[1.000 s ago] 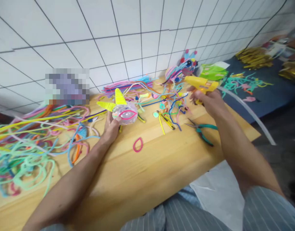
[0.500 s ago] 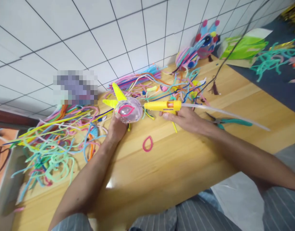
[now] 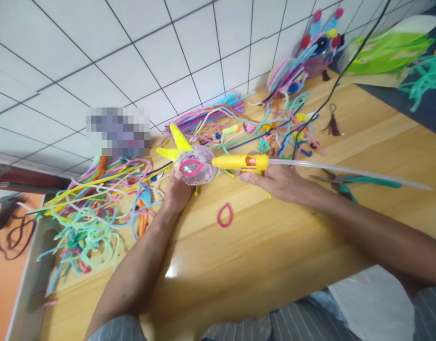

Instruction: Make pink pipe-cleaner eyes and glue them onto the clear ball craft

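My left hand [image 3: 179,188] is closed round the underside of a clear plastic ball figure [image 3: 202,176]. Two yellow fuzzy horns [image 3: 180,138] stick up from the figure, and a pink pipe-cleaner eye outline [image 3: 191,167] lies on its front. In my right hand [image 3: 274,179] is a yellow hot glue gun [image 3: 232,162], a long translucent glue stick [image 3: 349,173] trailing from its back. The gun's nozzle points left at the figure's side, at or very near the surface. Below them a pink pipe-cleaner loop [image 3: 225,215] lies on the wooden table [image 3: 210,265].
Tangled pipe cleaners [image 3: 93,246] cover the table's left side; a bundle [image 3: 210,113] lies along the tiled wall. Pliers with teal handles [image 3: 372,181] rest beside my right forearm. A colourful finished-looking figure [image 3: 319,57] stands at the back right, behind a black cord [image 3: 340,78].
The view has shifted slightly, so most things sit a little further right. The nozzle is now closer to the figure's side. Both hands keep their holds.
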### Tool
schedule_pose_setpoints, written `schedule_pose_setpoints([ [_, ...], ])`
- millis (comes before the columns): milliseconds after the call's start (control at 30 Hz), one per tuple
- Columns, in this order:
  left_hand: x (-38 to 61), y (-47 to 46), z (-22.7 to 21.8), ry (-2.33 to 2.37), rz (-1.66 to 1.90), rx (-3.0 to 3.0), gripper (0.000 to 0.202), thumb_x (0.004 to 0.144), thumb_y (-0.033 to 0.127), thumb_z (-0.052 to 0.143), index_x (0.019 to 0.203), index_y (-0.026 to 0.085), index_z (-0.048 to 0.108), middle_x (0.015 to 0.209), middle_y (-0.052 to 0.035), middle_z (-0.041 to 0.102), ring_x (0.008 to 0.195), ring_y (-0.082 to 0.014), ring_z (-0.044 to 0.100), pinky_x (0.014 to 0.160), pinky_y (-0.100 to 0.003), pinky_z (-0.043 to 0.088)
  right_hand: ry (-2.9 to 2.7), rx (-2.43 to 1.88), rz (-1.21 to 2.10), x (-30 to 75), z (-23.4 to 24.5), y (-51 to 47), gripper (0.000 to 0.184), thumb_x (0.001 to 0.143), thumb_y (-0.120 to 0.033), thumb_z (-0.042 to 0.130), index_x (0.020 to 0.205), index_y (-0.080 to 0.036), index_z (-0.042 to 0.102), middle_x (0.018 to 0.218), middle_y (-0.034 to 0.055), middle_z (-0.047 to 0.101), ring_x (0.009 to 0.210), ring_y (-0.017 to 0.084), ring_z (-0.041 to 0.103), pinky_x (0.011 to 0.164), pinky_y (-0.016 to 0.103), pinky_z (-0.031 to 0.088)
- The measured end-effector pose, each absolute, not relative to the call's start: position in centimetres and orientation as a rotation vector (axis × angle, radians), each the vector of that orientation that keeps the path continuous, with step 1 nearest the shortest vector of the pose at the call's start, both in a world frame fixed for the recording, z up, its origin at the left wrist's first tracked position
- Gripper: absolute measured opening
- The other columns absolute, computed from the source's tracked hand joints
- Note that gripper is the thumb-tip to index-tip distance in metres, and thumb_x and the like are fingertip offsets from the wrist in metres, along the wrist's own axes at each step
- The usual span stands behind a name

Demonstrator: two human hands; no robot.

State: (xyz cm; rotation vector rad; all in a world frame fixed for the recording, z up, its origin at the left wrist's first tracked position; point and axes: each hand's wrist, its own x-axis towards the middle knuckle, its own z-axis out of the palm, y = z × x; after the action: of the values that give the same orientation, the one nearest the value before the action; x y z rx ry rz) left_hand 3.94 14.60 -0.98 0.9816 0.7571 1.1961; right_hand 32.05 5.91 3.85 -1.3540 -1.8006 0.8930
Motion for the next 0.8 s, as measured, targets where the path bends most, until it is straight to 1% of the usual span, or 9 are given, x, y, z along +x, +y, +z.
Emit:
schedule_pose_setpoints([
  [67, 3.67, 14.65, -1.27, 0.761, 1.195, 0.973, 0.064, 0.068, 0.061, 0.097, 0.119, 0.028, 0.077, 0.11, -0.0062, 0.086, 0.104, -0.0308, 0.085, 0.09, -0.043, 0.072, -1.792, -1.352, 0.881, 31.93, 3.49, 5.88, 0.03, 0.105, -0.048, 0.065, 0.114, -0.022, 0.079, 0.106, 0.0077, 0.082, 0.095, 0.028, 0.076, 0.085, 0.039, 0.058],
  [133, 3.44, 14.72, -1.5, 0.755, 1.188, 0.97, 0.063, 0.069, 0.061, 0.097, 0.117, 0.027, 0.076, 0.112, -0.0069, 0.085, 0.106, -0.0309, 0.084, 0.092, -0.043, 0.071, -1.793, -1.343, 0.871, 31.92, 3.29, 5.83, 0.028, 0.105, -0.046, 0.066, 0.11, -0.022, 0.078, 0.105, 0.0069, 0.081, 0.093, 0.026, 0.075, 0.084, 0.037, 0.057],
  [200, 3.3, 14.78, -1.63, 0.753, 1.181, 0.969, 0.063, 0.069, 0.06, 0.096, 0.119, 0.027, 0.076, 0.112, -0.0072, 0.085, 0.108, -0.0316, 0.084, 0.092, -0.044, 0.071, -1.79, -1.33, 0.863, 31.97, 3.24, 5.78, 0.025, 0.105, -0.045, 0.065, 0.107, -0.022, 0.076, 0.102, 0.0056, 0.08, 0.089, 0.024, 0.074, 0.082, 0.035, 0.056],
  [267, 3.25, 14.79, -1.66, 0.763, 1.183, 0.969, 0.065, 0.069, 0.06, 0.096, 0.121, 0.027, 0.076, 0.11, -0.0067, 0.084, 0.105, -0.0314, 0.084, 0.089, -0.043, 0.071, -1.793, -1.313, 0.844, 32.02, 3.25, 5.74, 0.023, 0.105, -0.044, 0.065, 0.106, -0.022, 0.074, 0.099, 0.0043, 0.078, 0.086, 0.023, 0.071, 0.079, 0.034, 0.054],
  [400, 3.27, 14.72, -1.53, 0.776, 1.196, 0.97, 0.069, 0.067, 0.063, 0.097, 0.123, 0.028, 0.077, 0.108, -0.0058, 0.084, 0.099, -0.0295, 0.083, 0.086, -0.042, 0.07, -1.835, -1.267, 0.794, 32.06, 3.29, 5.75, 0.022, 0.106, -0.045, 0.064, 0.104, -0.024, 0.069, 0.096, 0.0038, 0.075, 0.085, 0.023, 0.068, 0.077, 0.034, 0.051],
  [500, 3.22, 14.61, -1.41, 0.79, 1.185, 0.953, 0.07, 0.065, 0.061, 0.099, 0.122, 0.028, 0.077, 0.107, -0.0057, 0.084, 0.098, -0.0283, 0.083, 0.086, -0.04, 0.071, -1.853, -1.241, 0.756, 32.04, 3.4, 5.72, 0.023, 0.107, -0.046, 0.062, 0.099, -0.026, 0.065, 0.093, 0.0029, 0.073, 0.082, 0.022, 0.065, 0.075, 0.034, 0.049],
  [633, 3.14, 14.48, -1.37, 0.793, 1.183, 0.964, 0.07, 0.066, 0.059, 0.098, 0.125, 0.027, 0.076, 0.107, -0.0054, 0.084, 0.097, -0.0279, 0.083, 0.086, -0.04, 0.071, -1.831, -1.218, 0.78, 32.02, 3.74, 5.54, 0.026, 0.109, -0.048, 0.061, 0.096, -0.026, 0.06, 0.085, 0.0001, 0.066, 0.076, 0.02, 0.059, 0.072, 0.033, 0.046],
  [700, 3.21, 14.42, -1.34, 0.788, 1.187, 0.972, 0.073, 0.065, 0.059, 0.099, 0.126, 0.028, 0.075, 0.107, -0.0049, 0.084, 0.096, -0.0272, 0.083, 0.085, -0.039, 0.071, -1.822, -1.226, 0.8, 32.06, 3.87, 5.41, 0.026, 0.109, -0.047, 0.063, 0.094, -0.026, 0.058, 0.083, -0.0007, 0.063, 0.076, 0.019, 0.058, 0.072, 0.033, 0.046],
  [800, 3.44, 14.32, -1.23, 0.777, 1.193, 0.991, 0.076, 0.063, 0.059, 0.102, 0.127, 0.028, 0.075, 0.106, -0.0047, 0.085, 0.094, -0.0265, 0.083, 0.084, -0.039, 0.071, -1.821, -1.255, 0.825, 32.2, 3.75, 5.26, 0.022, 0.107, -0.042, 0.065, 0.093, -0.026, 0.056, 0.085, -0.0002, 0.064, 0.076, 0.019, 0.058, 0.071, 0.033, 0.044],
])
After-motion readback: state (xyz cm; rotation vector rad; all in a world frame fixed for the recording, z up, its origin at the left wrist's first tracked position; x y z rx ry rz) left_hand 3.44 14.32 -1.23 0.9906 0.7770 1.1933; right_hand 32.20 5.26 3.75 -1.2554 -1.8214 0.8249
